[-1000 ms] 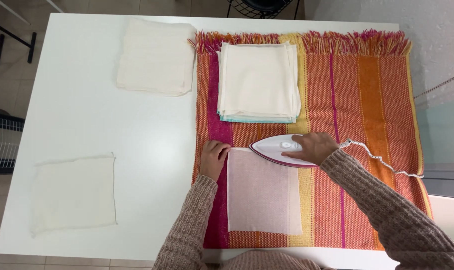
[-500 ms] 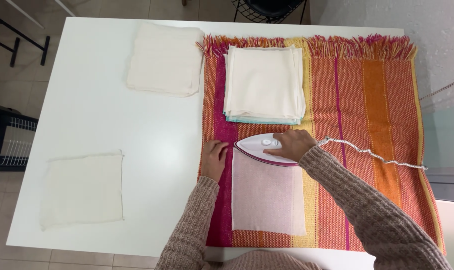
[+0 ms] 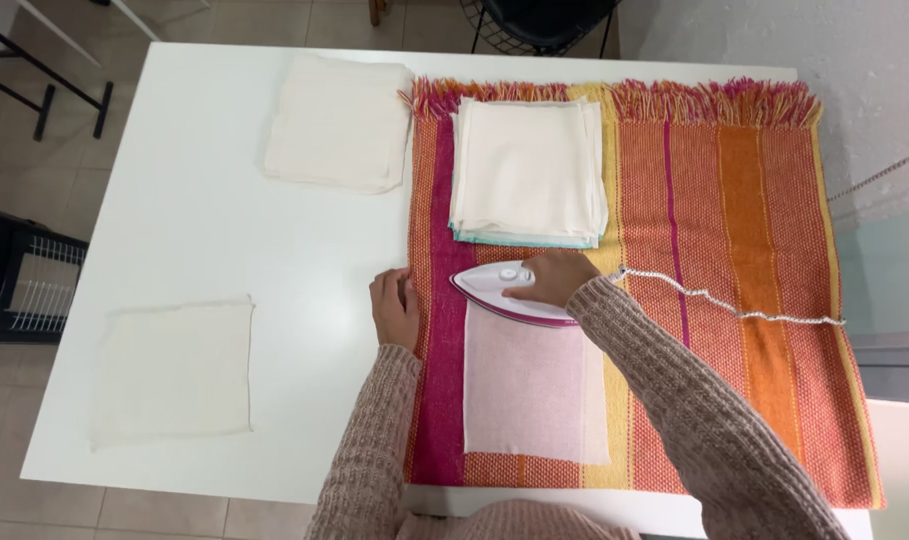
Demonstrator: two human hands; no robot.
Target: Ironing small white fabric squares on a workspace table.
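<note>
My right hand [image 3: 552, 277] grips the handle of a white and magenta iron [image 3: 499, 290], which rests on the far edge of a thin white cloth [image 3: 529, 385]. The cloth lies flat on a striped orange, pink and yellow blanket [image 3: 754, 250]. My left hand [image 3: 394, 305] rests, fingers curled, on the left border of the blanket, a little to the left of the cloth and apart from it. The iron's braided cord [image 3: 734, 308] trails off to the right.
A stack of folded white cloths [image 3: 527, 170] sits on the blanket beyond the iron. Another folded pile [image 3: 336, 122] lies on the white table [image 3: 194, 230] at the far left, and a single cloth [image 3: 172, 368] at the near left. A wall runs along the right.
The iron has slid left along the cloth's far edge with my right hand. My left hand has let go of the cloth's corner and moved left to the blanket's border.
</note>
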